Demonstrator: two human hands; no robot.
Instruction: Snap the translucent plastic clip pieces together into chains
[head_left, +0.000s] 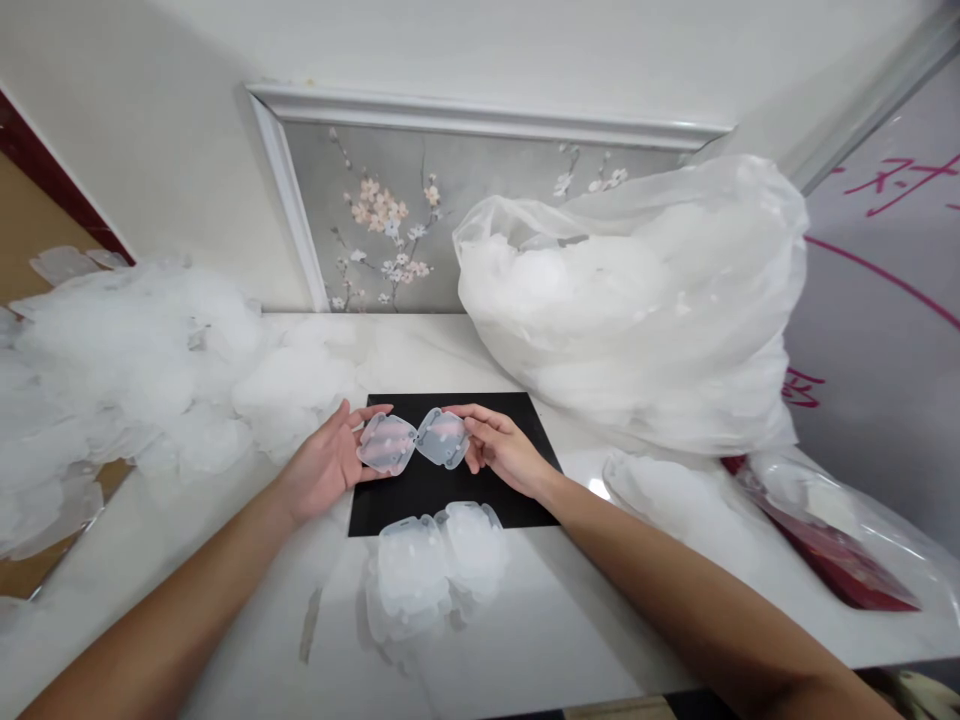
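Just above the flat black mat, I hold one clear plastic case, spread into two rounded halves with a thin join between. My left hand is closed on one outer edge; my right hand pinches the other half. If I pull too hard, that join might tear. If my hold gets loose, the case could drop onto the small pile of clear plastic cases on the white marble surface. To the right, a big see-through plastic bag bulges with cloudy white plastic pieces. A bump could make the large whitish plastic heap at left slide.
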